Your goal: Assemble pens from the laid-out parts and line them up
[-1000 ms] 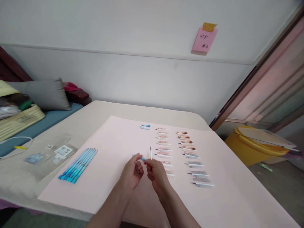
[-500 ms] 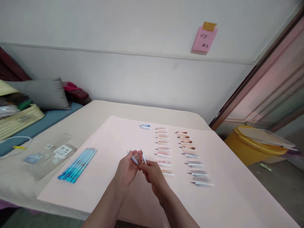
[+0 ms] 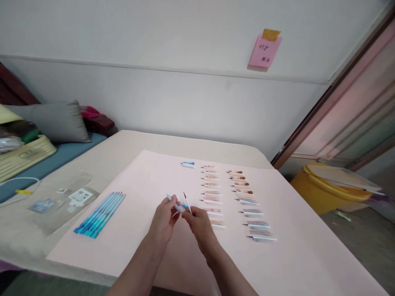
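Above the pale pink sheet (image 3: 148, 172), my left hand (image 3: 165, 218) is closed round a light blue pen barrel (image 3: 174, 203). My right hand (image 3: 199, 224) pinches a thin white pen refill (image 3: 187, 203) with a dark tip, pointing up and away. A small blue piece (image 3: 184, 205) shows between the two hands; which hand holds it I cannot tell. Several blue pens (image 3: 101, 213) lie side by side to the left. Right of my hands, white refills lie paired with pink-patterned (image 3: 211, 192), brown-topped (image 3: 243, 184) and grey pen parts (image 3: 259, 224).
A separate blue pen set (image 3: 187, 164) lies at the sheet's far side. Clear plastic packaging (image 3: 70, 201) with labels is on the left of the table. A grey cushion (image 3: 66, 123) and a yellow bin (image 3: 327, 193) stand beyond its sides. A pink note (image 3: 264, 51) hangs on the wall.
My left hand's fingers have closed from an open palm round the light blue barrel. The blue piece now shows between my hands. The right hand still holds the refill.
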Tool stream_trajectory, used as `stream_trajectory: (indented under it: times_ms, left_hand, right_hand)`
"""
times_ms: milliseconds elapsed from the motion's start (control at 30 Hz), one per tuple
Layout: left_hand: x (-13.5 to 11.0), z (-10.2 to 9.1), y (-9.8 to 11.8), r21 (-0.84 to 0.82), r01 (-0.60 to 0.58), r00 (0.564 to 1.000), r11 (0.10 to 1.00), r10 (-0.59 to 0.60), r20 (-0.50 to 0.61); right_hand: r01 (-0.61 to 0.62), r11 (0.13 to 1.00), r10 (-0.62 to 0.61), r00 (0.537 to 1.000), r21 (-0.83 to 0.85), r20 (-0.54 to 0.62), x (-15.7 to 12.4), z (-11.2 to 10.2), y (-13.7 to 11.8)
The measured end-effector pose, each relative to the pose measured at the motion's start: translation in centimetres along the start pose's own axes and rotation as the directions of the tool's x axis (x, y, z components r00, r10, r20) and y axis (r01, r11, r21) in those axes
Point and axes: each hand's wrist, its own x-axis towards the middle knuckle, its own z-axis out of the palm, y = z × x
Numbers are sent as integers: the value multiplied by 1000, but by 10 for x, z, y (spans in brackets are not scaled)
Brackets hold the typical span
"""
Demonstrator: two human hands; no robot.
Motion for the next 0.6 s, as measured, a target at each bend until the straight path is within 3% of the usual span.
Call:
stream_trajectory:
  times_ms: [233,433,600]
  left_hand:
    - [5,-6,-4,-117,-26,999,993,23,-26]
    - [5,-4,-6,-79,-32,999,996,31,-16]
    - [5,-4,-7,-59,-10,1000,998,10,-1]
  right_hand:
    - [36,997,-34,999,-67,27,0,0,-1]
    - [110,986,-111,994,-126,-5,-1,-2,-2]
    - [44,989,-52,997,-142,-54,2,-3,-1]
